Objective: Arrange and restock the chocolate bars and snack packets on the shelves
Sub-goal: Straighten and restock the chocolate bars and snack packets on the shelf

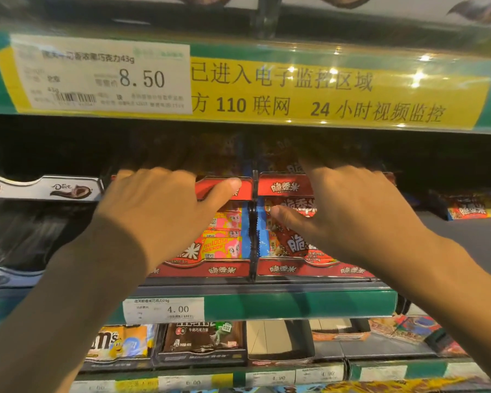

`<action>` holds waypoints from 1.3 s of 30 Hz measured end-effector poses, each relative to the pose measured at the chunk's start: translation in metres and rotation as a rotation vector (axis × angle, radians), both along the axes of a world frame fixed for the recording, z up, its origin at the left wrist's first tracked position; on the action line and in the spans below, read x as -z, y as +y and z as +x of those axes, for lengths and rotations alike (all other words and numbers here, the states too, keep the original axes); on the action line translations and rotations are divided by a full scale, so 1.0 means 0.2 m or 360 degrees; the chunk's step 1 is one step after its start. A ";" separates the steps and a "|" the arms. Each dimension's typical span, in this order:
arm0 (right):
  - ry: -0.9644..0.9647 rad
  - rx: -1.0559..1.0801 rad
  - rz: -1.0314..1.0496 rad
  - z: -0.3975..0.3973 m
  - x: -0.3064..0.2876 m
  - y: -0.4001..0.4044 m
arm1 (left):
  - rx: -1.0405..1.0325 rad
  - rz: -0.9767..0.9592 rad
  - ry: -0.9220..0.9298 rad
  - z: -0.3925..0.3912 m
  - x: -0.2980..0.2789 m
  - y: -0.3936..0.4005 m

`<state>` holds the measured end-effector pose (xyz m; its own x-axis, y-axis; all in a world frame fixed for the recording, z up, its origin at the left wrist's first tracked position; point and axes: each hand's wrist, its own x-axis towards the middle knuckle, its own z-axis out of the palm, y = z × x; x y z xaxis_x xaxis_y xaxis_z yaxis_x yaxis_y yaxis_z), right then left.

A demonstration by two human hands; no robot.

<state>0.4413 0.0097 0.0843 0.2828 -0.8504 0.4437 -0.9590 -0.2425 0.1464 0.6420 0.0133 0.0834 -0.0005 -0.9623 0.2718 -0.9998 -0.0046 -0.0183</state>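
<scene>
I'm midway through tidying the red chocolate trays on the middle shelf [267,306], both hands reaching into the dark gap above them.

At nine o'clock sits the Dove tray [43,188], its dark packs too blurred to count. Next, my left hand [153,205] lies over the top of the left tray [204,269]; the thumb presses the tray's upper red lip, and the fingers go over it into shadow, so I cannot tell whether they hold anything. That tray holds orange-and-pink bars [224,245], stacked flat toward the front.

Just past the black divider [253,222], my right hand [360,211] reaches over the right tray [284,269]. Its thumb touches a red bar [295,242]; the fingers vanish behind, grip unclear. This tray holds red-and-blue bars.

At three o'clock, well apart, lies a loose pack [474,208] on bare shelf.

Next, I judge, I should draw the back stock forward evenly and keep each kind on its own side of the divider.
</scene>
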 end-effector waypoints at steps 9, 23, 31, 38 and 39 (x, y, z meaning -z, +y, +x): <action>-0.0026 0.0009 0.0235 -0.01 -0.04 -0.09 | -0.0012 -0.0093 -0.0049 -0.01 0.02 -0.01; -0.0024 -0.0017 0.0064 0.01 0.00 -0.03 | 0.0014 -0.0144 0.0094 -0.01 0.04 0.04; -0.0204 -0.0177 -0.0041 -0.08 0.01 0.00 | -0.0027 -0.0171 0.0140 -0.02 0.00 0.08; -0.0596 -0.0360 -0.0141 -0.39 0.08 0.18 | 0.0413 -0.0603 0.0385 -0.19 0.11 0.24; -0.0610 -0.0333 -0.0121 -0.44 0.09 0.19 | 0.0473 -0.0613 0.0433 -0.25 0.13 0.25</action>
